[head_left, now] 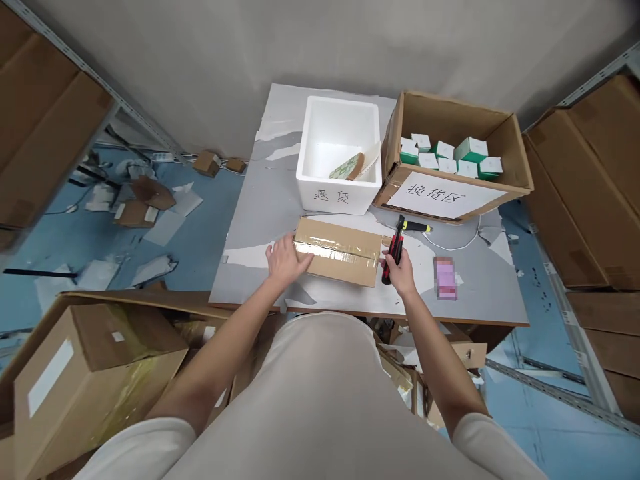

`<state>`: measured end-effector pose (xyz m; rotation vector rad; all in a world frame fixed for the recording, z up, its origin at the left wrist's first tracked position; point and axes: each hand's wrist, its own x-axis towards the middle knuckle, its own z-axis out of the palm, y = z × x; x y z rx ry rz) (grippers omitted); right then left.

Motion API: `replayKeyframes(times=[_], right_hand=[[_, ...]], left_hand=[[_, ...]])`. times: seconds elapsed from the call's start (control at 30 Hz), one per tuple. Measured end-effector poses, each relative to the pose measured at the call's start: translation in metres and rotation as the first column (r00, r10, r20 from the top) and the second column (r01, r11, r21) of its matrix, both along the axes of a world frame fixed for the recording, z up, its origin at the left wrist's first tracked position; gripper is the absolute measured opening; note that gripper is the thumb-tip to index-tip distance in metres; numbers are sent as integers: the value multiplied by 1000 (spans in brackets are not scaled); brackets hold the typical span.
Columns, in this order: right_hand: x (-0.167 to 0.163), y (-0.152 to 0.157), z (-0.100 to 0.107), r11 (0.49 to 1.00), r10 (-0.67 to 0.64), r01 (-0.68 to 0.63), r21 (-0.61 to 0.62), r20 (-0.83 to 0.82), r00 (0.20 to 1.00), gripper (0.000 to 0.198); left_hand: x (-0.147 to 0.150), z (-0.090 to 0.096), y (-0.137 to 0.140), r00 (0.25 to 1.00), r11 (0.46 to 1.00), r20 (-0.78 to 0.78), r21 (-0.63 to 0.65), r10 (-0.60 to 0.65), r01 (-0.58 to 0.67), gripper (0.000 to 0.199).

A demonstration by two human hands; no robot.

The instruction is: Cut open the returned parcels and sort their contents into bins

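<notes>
A closed cardboard box (336, 250) with shiny clear tape along its top lies on the table in front of me. My left hand (287, 261) grips its left end, thumb over the near corner and fingers at the side. On the other side, my right hand (401, 273) is closed around a red and black utility knife (394, 257), held upright just off the box's right end. Whether its blade is out I cannot make out. Behind the knife lies a black and yellow-handled tool (416, 227).
A white foam bin (340, 197) holding a tape roll and a carton (457, 190) of several green-white boxes stand at the table's back. A blurred pink item (445, 279) lies right. Large boxes (125, 360) crowd the lower left; shelves flank both sides.
</notes>
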<state>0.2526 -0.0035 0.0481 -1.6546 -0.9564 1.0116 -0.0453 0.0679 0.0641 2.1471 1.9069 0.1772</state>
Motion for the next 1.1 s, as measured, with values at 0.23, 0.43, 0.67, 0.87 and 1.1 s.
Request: replayKeyframes(times=[0.23, 0.43, 0.67, 0.87, 1.1], right_hand=[[20, -49, 6, 947, 189, -189, -259, -27, 982, 77], [11, -65, 0, 961, 114, -154, -231, -180, 977, 79], [14, -70, -2, 959, 127, -179, -219, -233, 964, 80], [13, -74, -2, 954, 133, -188, -232, -234, 963, 80], [24, -73, 6, 927, 188, -241, -289, -201, 961, 80]], left_hand=[[25, -10, -2, 868, 864, -60, 87, -492, 496, 100], [28, -17, -6, 881, 876, -75, 102, -466, 472, 102], [29, -16, -7, 891, 885, -73, 100, -448, 454, 102], [31, -13, -8, 897, 895, -78, 67, -436, 441, 102], [32, -14, -7, 911, 912, -61, 28, -407, 409, 98]])
